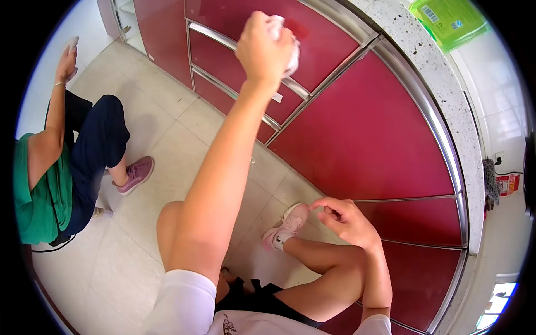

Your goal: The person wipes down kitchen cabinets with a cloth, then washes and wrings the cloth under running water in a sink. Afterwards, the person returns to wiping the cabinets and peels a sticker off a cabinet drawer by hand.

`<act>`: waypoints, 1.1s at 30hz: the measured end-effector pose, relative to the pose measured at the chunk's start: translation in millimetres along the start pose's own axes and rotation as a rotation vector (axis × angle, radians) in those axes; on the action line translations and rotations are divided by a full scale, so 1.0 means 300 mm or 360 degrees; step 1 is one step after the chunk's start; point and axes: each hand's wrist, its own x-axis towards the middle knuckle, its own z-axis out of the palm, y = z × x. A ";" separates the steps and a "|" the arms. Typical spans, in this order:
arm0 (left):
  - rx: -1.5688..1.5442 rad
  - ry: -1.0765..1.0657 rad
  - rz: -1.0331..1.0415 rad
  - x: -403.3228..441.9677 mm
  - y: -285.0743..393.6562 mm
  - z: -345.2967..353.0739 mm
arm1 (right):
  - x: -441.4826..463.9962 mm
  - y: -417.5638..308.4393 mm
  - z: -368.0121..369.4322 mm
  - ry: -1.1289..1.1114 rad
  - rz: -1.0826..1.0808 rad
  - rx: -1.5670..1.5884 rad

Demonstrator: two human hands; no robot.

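My left hand [261,53] is stretched far forward and closed around a crumpled white cloth [292,56], which may be a tissue. The cloth is at the glossy red front of the top drawer [329,42], beside its metal handle strip. Below and to the right, my right hand [347,222] hangs near my bent knee with nothing in it. Its fingers are loosely curved, with the thumb and index finger apart. A large red cabinet panel [368,131] lies just beyond that hand.
A speckled stone countertop [441,84] edges the cabinets, with a green package [449,22] on it. On the left sits another person in a green shirt [44,190], one hand [67,61] raised at the white wall, holding something white. Pale floor tiles [162,151] lie between us.
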 end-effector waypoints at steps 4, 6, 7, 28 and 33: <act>-0.0330 -0.0411 0.0305 -0.181 0.113 -0.010 | 0.011 -0.005 -0.006 -0.0031 0.0007 -0.0024; -0.0296 -0.0617 0.0414 -0.210 0.147 -0.005 | 0.029 -0.018 -0.014 -0.0004 -0.0009 -0.0006; -0.0160 -0.0740 0.0450 -0.183 0.147 -0.011 | 0.039 -0.030 -0.018 -0.0013 -0.0014 -0.0014; -0.0062 -0.0738 -0.0212 -0.137 0.005 -0.097 | 0.042 -0.086 0.022 -0.0066 -0.0194 0.0006; -0.0473 -0.0390 -0.1004 -0.096 -0.224 -0.133 | 0.031 -0.045 0.061 0.0139 -0.0259 0.0024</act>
